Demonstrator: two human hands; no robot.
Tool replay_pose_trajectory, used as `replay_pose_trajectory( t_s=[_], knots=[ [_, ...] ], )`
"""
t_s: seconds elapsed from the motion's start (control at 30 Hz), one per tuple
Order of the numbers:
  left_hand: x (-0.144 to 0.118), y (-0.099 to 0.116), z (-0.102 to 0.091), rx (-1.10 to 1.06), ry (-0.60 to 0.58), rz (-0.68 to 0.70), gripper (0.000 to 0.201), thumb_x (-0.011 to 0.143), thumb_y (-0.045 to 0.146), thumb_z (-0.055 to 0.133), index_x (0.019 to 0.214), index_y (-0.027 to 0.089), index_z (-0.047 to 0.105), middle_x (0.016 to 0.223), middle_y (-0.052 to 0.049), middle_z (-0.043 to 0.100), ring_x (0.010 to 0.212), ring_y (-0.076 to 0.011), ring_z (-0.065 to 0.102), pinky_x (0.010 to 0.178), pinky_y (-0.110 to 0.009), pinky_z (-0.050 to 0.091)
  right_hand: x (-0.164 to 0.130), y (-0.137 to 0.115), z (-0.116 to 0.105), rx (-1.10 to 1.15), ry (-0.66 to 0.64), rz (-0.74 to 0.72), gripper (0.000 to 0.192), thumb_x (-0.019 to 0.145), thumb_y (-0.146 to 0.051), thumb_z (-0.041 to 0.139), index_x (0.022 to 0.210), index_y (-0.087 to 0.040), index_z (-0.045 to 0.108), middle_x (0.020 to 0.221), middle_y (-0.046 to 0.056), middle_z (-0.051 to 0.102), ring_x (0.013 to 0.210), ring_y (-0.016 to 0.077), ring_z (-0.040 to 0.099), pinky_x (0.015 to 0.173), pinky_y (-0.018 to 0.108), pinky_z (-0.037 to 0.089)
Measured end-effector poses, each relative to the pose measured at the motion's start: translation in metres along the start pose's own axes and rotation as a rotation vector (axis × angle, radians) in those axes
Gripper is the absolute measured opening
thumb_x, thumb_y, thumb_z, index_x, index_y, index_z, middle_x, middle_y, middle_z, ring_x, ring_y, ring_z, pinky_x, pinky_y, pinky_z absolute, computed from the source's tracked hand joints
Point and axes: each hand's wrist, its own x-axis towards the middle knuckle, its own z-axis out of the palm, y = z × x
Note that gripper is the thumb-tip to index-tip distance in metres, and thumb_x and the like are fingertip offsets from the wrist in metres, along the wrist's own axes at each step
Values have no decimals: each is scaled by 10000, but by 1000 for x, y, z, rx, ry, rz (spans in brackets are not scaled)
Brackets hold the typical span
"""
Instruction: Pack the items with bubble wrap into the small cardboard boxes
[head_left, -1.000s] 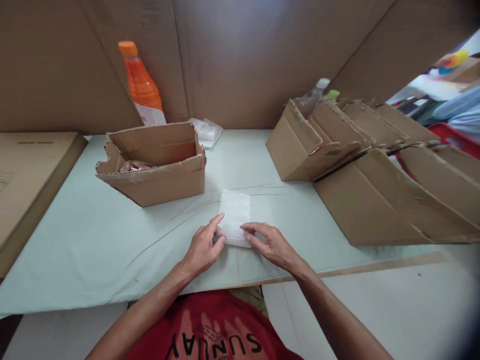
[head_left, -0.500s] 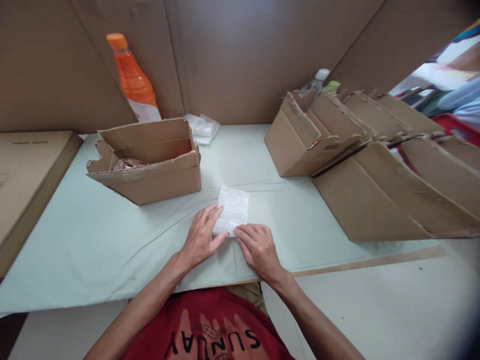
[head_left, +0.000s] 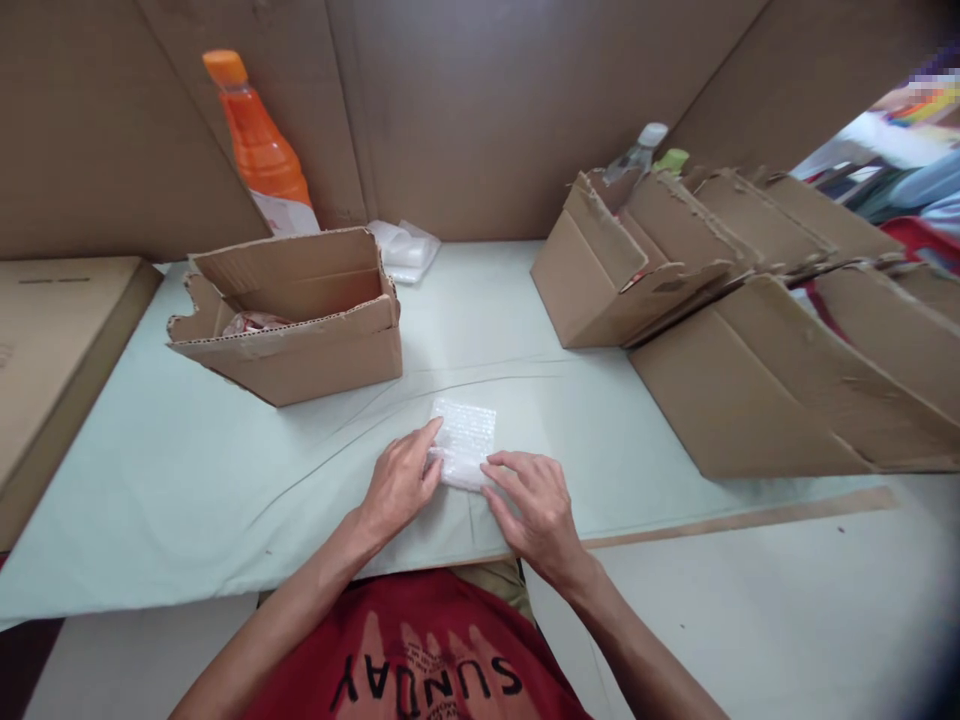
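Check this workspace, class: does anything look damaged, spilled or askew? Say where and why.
The open box at left looks damaged: its rim is ragged, with a notch at the left end. Thin lines, perhaps creases, mar the table cover. No spill shows, and nothing odd stands out in the bubble wrap.

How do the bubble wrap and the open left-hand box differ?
The bubble wrap is whitish; the open box is brown. The wrap lies low, the box stands taller. The left hand and right hand are at the wrap; neither touches the box. Both rest on the table.
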Motion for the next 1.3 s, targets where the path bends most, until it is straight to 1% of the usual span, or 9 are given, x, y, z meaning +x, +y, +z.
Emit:
replay_pose_trajectory(
  t_s=[0.1,0.27,0.47,0.63,0.77,0.87,1.03,1.13,1.3],
  knots=[
    [0,2,-1,42,71,66,459,906,183,543,1364,169,520,1155,-127,672,1051,-264,628,921,-421,509,0,1,6,-59,-126,-85,253,933,-183,598,1178,-217,655,1210,102,703,1110,274,610,939,447,428],
    [-16,3,-13,-35,49,267,482,898,181,566,1376,169,501,1226,-128,651,1165,-272,565,1016,-452,444,5,7,13,58,-128,-74,238,972,-159,538,1170,-188,667,1079,95,757,957,241,670,850,408,470],
    [-34,4,-23,-141,-17,46,493,892,158,533,1384,168,515,997,-73,697,905,-211,620,864,-373,506,3,-1,5,322,-234,69,238,995,-245,532,1177,-215,682,1064,61,776,917,200,711,835,349,524],
    [-26,3,-18,12,-2,-20,425,890,190,539,1305,116,587,867,-74,686,813,-231,615,796,-386,517,11,4,11,62,-163,106,251,982,-288,547,1159,-176,685,1136,126,732,1037,280,657,879,436,492],
    [-21,2,-14,179,32,-9,381,898,205,554,1262,107,604,937,-105,688,871,-269,603,825,-432,512,23,13,18,-25,-219,85,393,939,-380,611,1248,-139,635,1363,186,612,1244,350,552,991,508,456],
    [-23,1,-13,209,56,-13,360,895,201,551,1243,127,604,990,-111,675,915,-276,602,838,-432,513,26,17,24,13,-248,66,356,928,-400,619,1186,-155,642,1406,185,581,1338,350,491,1055,521,421],
    [-28,-3,-14,48,102,-11,426,869,155,537,1295,154,557,1155,-114,648,1044,-250,602,905,-394,513,23,19,30,98,-217,76,308,921,-397,623,1145,-186,624,1440,174,553,1334,319,509,1044,493,438],
    [-28,-4,-14,21,115,-8,406,878,151,523,1282,156,566,1157,-116,639,1069,-249,597,926,-394,508,21,18,27,105,-173,65,389,921,-405,623,1248,-195,594,1458,178,533,1316,312,525,1036,487,446],
    [-27,-3,-13,69,87,-28,376,879,139,524,1246,176,595,1086,-97,654,1000,-251,593,900,-409,507,17,10,11,138,-161,-79,313,916,-357,644,1189,-204,634,1444,171,543,1320,307,515,1028,479,447]
  ],
)
